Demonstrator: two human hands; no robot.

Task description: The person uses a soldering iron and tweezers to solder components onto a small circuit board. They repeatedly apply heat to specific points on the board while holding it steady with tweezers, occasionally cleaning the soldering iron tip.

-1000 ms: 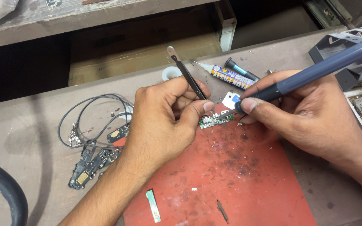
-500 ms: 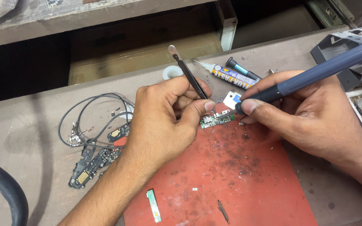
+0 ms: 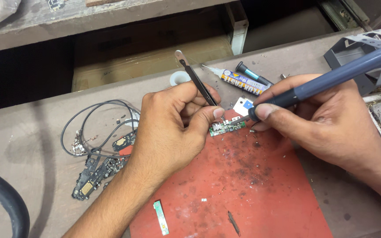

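Left hand (image 3: pixel 168 128): closed in a pinch around slim black metal tweezers (image 3: pixel 198 79), whose tips press down on the small green circuit board (image 3: pixel 227 128); thumb and forefinger bear the load.
Right hand (image 3: pixel 327 123): wrapped pen-fashion around a grey-blue soldering iron with a dark grip (image 3: pixel 331 79), fingers closed close to the front end.
Iron tip: touching, or just short of, the board's upper right edge; the contact point itself is too small to tell.
Board position: lying flat at the upper edge of the stained red rubber work mat (image 3: pixel 243 194), between the two hands.
Doing it well: the tweezers should keep the board pinned flat so that it cannot slide under the tip; both wrists resting on the bench would steady the work, and a light, brief touch seems wiser than pressure.
Risk: the left thumb sits very near the hot tip.
Nearby: a white flux syringe with a yellow and blue label (image 3: pixel 237 81) lies beyond the board; coiled thin black cables (image 3: pixel 93 128) and dark phone parts (image 3: pixel 95 174) lie left of the mat; a narrow green strip (image 3: pixel 160 217) lies on the mat's near edge.
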